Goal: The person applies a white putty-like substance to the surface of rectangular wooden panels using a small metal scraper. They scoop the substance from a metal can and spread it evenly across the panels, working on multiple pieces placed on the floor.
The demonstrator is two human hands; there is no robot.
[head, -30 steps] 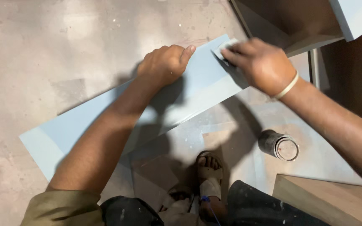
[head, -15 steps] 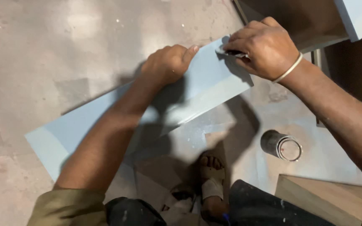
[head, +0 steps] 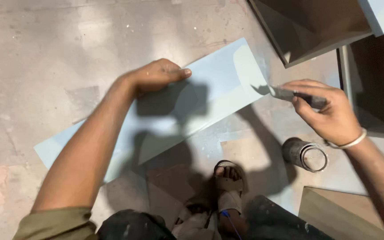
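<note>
A long pale blue board [head: 210,95] lies slanted on the concrete floor. My left hand [head: 156,76] rests flat on its upper edge, pressing it down. My right hand [head: 327,111] is off the board's right end and grips a flat putty knife [head: 285,93], whose blade tip points at the board's right corner. A silver bangle sits on my right wrist.
A small round tin [head: 307,155] lies on its side by my right forearm. A dark open box [head: 316,31] stands at the top right, with a dark panel [head: 378,84] beside it. A wooden board [head: 334,211] lies at the bottom right. My sandalled foot [head: 228,186] is below the board.
My right hand has pulled the putty knife off the board's right end, moving right and down. My left hand stays on the board.
</note>
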